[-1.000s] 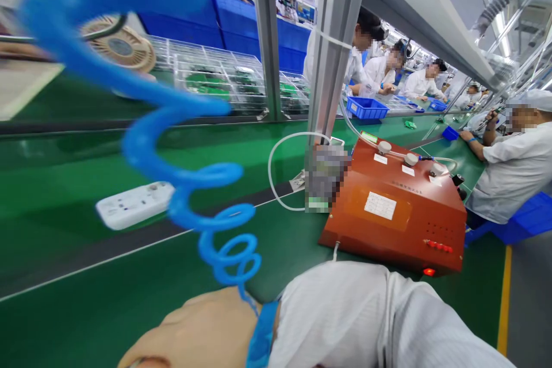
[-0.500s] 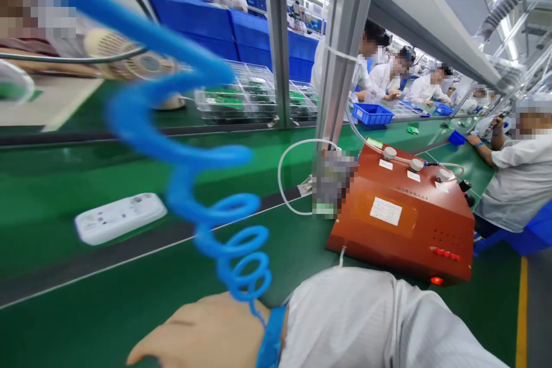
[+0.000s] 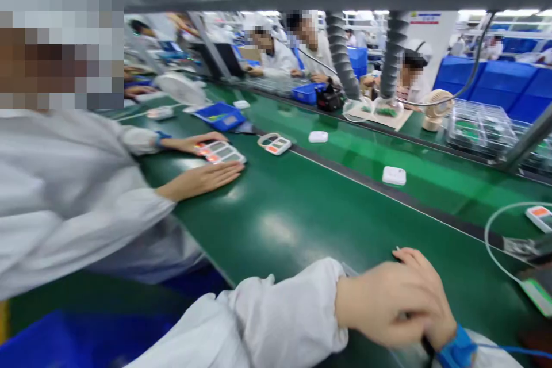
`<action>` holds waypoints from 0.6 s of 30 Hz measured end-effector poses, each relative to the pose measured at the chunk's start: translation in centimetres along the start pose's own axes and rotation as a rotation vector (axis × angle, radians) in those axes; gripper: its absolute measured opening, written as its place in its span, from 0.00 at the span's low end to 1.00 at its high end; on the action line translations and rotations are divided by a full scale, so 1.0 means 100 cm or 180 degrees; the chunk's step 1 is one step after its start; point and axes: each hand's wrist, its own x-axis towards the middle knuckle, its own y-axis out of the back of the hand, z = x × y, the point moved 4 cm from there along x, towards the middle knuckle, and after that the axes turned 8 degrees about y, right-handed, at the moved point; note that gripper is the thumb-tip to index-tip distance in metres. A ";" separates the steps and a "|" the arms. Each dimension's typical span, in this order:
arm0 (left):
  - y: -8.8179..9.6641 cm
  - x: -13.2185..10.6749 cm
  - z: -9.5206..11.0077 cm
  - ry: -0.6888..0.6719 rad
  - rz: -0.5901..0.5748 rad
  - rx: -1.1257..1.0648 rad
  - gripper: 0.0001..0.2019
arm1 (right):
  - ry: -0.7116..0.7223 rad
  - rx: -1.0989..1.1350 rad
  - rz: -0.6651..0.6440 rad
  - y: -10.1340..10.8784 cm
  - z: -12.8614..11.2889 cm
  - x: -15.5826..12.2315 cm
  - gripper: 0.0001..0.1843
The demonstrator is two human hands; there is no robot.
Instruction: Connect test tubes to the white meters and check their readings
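Note:
My left hand point(image 3: 383, 302) reaches in from the lower left in a white sleeve. Its fingers are curled, and it crosses in front of my right hand point(image 3: 425, 273), overlapping it. My right hand wears a blue wristband point(image 3: 459, 348) with a blue cord running off to the right. Its fingers are bent together; a small dark bit shows at their tips, too small to name. Something black shows below the two hands, near the wristband, partly hidden. Motion blur and overlap hide what either hand holds. Both hands are over the green work surface point(image 3: 276, 230).
At left, a co-worker's hands point(image 3: 202, 181) rest on a white panel with grey and orange windows point(image 3: 222, 152). A similar white device point(image 3: 278, 145), white boxes point(image 3: 394, 176) and a blue tray point(image 3: 222, 116) lie farther along. A white tube point(image 3: 487, 236) loops at right.
The view has swung left, bringing a co-worker into sight at left. The orange-brown box and the coil of blue cord have left view. My left hand has appeared over my right.

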 end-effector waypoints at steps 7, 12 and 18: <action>0.112 -0.091 -0.078 0.2053 0.1148 0.1119 0.17 | 0.0011 -0.0580 -0.0053 -0.001 0.003 -0.006 0.19; 0.139 -0.096 -0.078 0.2358 0.1576 0.0926 0.16 | 0.0254 -0.0683 0.0022 -0.001 0.010 -0.006 0.19; 0.113 0.019 0.011 0.0650 0.0921 0.0518 0.14 | 0.0274 -0.0548 0.0223 -0.001 0.013 -0.007 0.21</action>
